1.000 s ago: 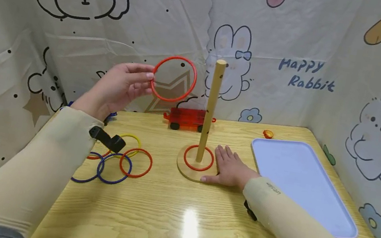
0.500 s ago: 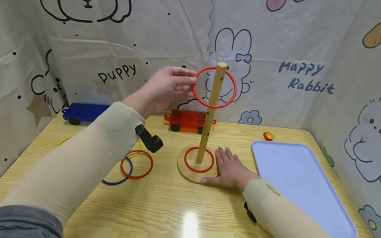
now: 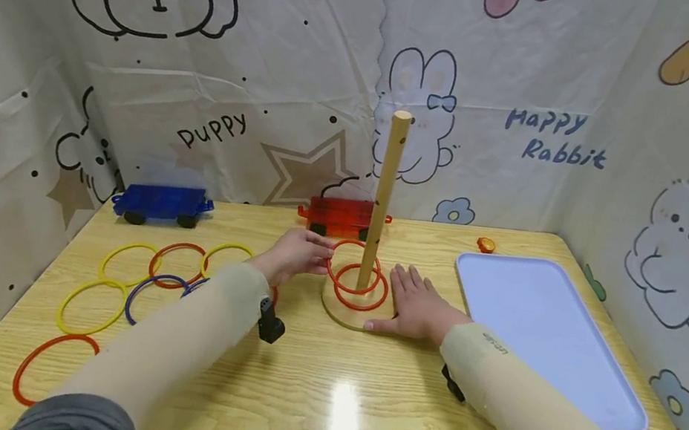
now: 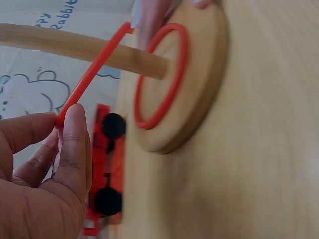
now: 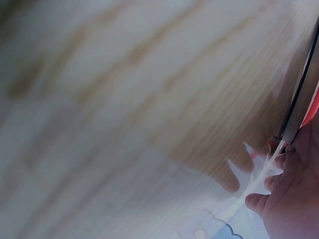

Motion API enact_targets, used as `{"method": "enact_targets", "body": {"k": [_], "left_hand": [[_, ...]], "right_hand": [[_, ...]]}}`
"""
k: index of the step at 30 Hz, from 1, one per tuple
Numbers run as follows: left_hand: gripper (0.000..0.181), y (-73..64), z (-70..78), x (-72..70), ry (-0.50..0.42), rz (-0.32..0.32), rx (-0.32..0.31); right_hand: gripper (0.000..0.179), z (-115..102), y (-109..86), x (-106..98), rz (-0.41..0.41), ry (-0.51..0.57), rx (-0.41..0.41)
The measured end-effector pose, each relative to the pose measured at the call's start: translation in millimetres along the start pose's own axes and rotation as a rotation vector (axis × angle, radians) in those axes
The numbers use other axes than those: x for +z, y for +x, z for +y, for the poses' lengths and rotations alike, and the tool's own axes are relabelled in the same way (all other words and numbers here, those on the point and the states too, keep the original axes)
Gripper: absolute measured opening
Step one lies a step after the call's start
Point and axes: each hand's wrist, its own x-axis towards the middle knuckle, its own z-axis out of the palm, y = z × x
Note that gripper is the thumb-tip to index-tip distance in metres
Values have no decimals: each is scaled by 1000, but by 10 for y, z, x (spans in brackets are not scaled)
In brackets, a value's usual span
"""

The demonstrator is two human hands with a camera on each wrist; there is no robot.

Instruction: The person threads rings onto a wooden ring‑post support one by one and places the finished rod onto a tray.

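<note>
My left hand [image 3: 300, 255] pinches a thin red ring [image 4: 87, 77] between thumb and fingertips. That ring is around the wooden peg [image 3: 389, 177], tilted and low down near the base. Another red ring [image 3: 359, 308] lies flat around the foot of the peg on the round wooden base [image 3: 336, 313]. At the base's right edge my right hand [image 3: 418, 306] rests with straight, spread fingers and the thumb along the front rim. The right wrist view shows mostly blurred table and part of that hand.
Several loose rings, such as a yellow ring [image 3: 62, 306] and a red ring [image 3: 19, 374], lie at the left. A blue toy wagon [image 3: 162, 201] and a red toy wagon [image 3: 339, 216] stand behind. The pale tray [image 3: 543, 329] is right, a small orange object [image 3: 485, 245] beyond it.
My left hand has carried the red ring rightward from left of the peg, over its top, and down to near the base. The right hand has stayed in place.
</note>
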Motion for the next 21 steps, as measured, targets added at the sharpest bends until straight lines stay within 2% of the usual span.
{"method": "enact_targets", "body": {"k": [4,10,16,21], "left_hand": [[32,45,-170,54,-11,8,-27],[25,97,-314,161,1,25,-24],[24,109,-358,230,18,52,-21],[24,101,-346,261,67,73,-28]], "right_hand": [[121,-7,1,-10,-9,1,9],[123,-11,-4,-21,-15,8,23],[123,-16,-8,-25,-24,15,32],[123,-17,-14,-31,-22,26,32]]}}
